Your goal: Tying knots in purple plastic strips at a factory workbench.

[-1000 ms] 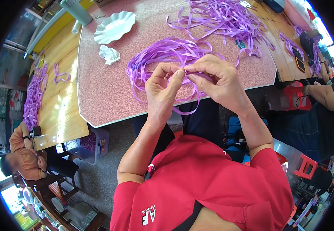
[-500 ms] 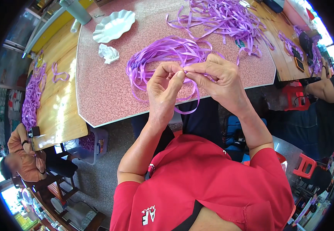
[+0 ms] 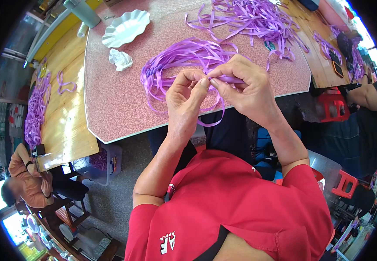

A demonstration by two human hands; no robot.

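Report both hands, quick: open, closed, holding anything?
Left hand: closed, thumb and forefinger pinching purple ribbon.
Right hand: closed, thumb and forefinger pinching purple ribbon right beside the left hand's grip.

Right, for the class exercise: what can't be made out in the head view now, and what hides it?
Head view: the pinched part of the held ribbon, covered by the left hand and right hand.
Head view: the far side of the purple heap, cut off by the upper edge.
Head view: part of the clear bin, hidden by the wooden table.
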